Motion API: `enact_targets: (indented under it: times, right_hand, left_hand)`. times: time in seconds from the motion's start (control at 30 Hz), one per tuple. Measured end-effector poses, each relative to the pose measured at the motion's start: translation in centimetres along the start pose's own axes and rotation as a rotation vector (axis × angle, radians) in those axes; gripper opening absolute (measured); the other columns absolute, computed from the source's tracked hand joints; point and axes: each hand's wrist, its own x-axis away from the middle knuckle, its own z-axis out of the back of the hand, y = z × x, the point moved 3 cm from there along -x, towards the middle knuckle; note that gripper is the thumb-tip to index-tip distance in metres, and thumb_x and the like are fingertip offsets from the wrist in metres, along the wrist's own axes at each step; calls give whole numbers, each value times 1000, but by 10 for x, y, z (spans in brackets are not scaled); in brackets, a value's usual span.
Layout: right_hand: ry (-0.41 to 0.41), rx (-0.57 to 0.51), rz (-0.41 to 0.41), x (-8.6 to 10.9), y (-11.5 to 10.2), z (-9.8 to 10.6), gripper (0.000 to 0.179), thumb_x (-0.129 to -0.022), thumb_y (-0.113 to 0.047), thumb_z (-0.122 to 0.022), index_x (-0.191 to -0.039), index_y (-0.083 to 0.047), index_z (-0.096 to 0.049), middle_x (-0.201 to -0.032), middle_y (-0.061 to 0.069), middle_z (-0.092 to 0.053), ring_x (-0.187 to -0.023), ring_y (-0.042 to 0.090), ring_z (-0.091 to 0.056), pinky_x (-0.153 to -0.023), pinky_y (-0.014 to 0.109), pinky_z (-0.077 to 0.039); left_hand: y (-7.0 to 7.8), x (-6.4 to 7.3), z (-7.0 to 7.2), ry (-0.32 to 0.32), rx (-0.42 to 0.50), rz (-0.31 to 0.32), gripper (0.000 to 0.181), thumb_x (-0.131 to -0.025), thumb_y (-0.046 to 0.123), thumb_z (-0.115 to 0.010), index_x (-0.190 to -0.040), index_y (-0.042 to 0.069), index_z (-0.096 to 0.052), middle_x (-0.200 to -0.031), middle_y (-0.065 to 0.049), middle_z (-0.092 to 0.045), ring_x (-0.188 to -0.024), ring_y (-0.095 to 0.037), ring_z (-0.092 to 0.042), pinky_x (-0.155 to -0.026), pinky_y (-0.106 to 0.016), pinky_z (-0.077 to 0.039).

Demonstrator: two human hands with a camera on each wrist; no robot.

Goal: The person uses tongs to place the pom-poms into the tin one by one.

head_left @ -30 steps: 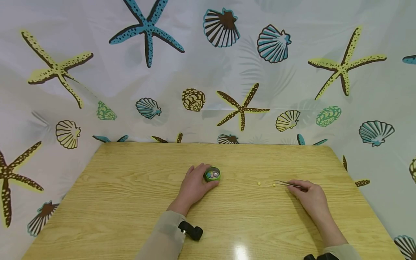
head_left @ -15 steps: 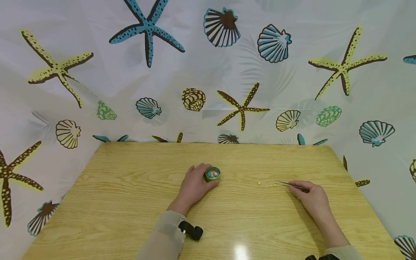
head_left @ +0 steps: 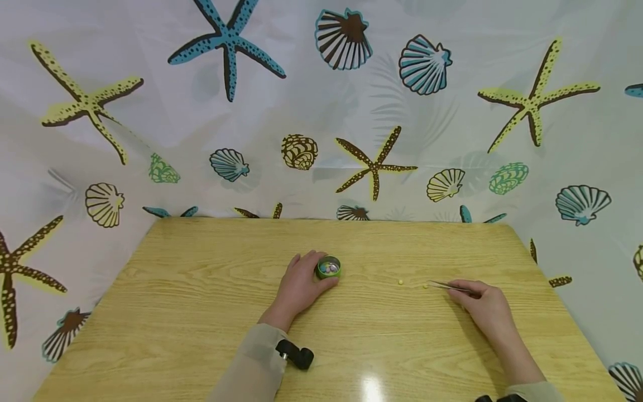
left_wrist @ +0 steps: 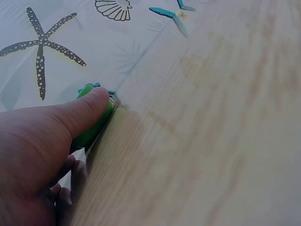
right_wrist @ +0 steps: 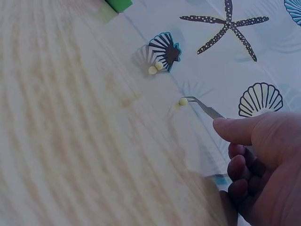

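My left hand (head_left: 300, 285) holds a small round green tin (head_left: 335, 273), thumb at the near side and fingers behind it. Several pale coloured beads (head_left: 329, 268) lie inside the tin. In the left wrist view the thumb presses the tin's green wall (left_wrist: 89, 134); most other fingers are hidden. My right hand (head_left: 482, 304) pinches metal tweezers (head_left: 449, 286), their bent tip pointing left. At that tip is a small yellow bead (right_wrist: 183, 101), close over the table in the head view. Another yellow bead (head_left: 400, 282) lies farther left on the wood.
The wooden table (head_left: 201, 312) ends at the back against a pale cloth (head_left: 271, 111) printed with starfish and shells. A black wrist mount (head_left: 295, 354) sits on the left sleeve.
My right hand has shifted very slightly right with the tweezers, and the bead at the tip has shifted slightly too. My left hand keeps its place at the tin.
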Motion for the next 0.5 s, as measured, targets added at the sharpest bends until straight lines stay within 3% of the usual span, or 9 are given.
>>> enact_targets:
  times: [0.33,0.5]
  right_hand:
    - [8,43,34,0,-2,1,37,-104,-31,-81,-132,-7,-81,-139,21,-72,-131,41,-65,-106,54,-57]
    - [8,57,24,0,-1,1,38,-104,-32,-82,-132,-7,-81,-140,21,-72,-129,41,-66,-102,50,-58]
  left_hand:
    - [0,-1,0,4,-1,-6,63,-98,37,-88,-149,8,-65,-151,-14,-67,-156,-36,-47,-138,-50,-17]
    - [0,0,0,1,-2,-6,64,-98,37,-88,-149,7,-65,-151,-14,-67,-156,-37,-47,-138,-51,-17]
